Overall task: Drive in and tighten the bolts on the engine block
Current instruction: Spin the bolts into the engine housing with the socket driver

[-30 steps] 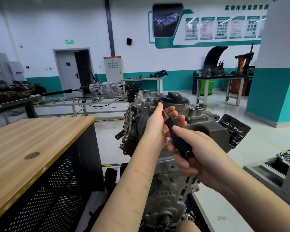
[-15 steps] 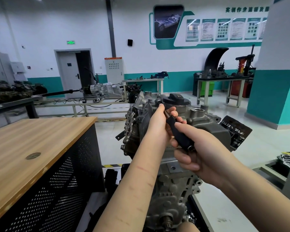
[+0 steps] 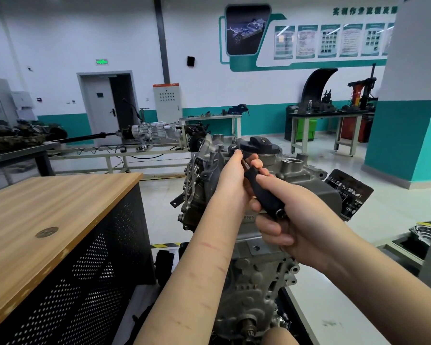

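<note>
The right hand is wrapped around the black handle of a screwdriver, fingers curled beneath it and the thumb lying along its top. The tool slants up and to the left, its thin metal shaft passing between the fingers of the left hand. That left hand grips the shaft near the tip, fingertips bunched where the tool meets a bolt at the top of the engine block. The bolt itself is mostly hidden by the fingertips, so how far it is seated cannot be told.

The engine block is grey cast metal, standing upright in front of the person, between both forearms. A round black filler cap sits on its top, just right of the bolt. A dark plastic cover with white printing juts from the block's right side.

To the left, near the block, stands a wooden worktop with a perforated black metal side; a small round metal disc lies on its surface, away from the edges. Further back are metal benches, a gearbox with a long shaft on a frame, a grey door and wall posters.
</note>
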Demonstrator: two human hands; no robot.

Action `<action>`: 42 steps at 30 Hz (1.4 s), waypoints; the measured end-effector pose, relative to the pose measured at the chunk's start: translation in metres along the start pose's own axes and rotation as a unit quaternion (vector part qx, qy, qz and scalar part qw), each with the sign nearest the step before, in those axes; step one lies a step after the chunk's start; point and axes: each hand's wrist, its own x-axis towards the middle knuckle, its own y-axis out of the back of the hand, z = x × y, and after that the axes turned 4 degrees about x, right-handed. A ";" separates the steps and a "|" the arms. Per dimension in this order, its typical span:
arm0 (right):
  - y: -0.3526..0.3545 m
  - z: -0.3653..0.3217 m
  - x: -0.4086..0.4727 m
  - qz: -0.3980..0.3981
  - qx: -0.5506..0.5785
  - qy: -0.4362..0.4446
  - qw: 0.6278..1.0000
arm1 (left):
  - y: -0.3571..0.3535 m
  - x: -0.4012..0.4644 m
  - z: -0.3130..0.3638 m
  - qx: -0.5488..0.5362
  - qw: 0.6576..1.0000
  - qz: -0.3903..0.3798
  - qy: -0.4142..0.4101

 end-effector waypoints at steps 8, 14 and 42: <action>-0.005 -0.023 0.002 -0.051 0.165 -0.067 0.983 | -0.005 -0.007 0.003 0.009 1.000 0.011 -0.018; -0.008 -0.025 0.000 -0.086 0.328 -0.076 0.938 | -0.002 -0.008 0.000 0.020 0.999 -0.009 -0.027; -0.023 -0.034 0.000 -0.012 -0.149 0.015 0.989 | 0.007 -0.009 0.003 -0.106 0.993 -0.048 -0.011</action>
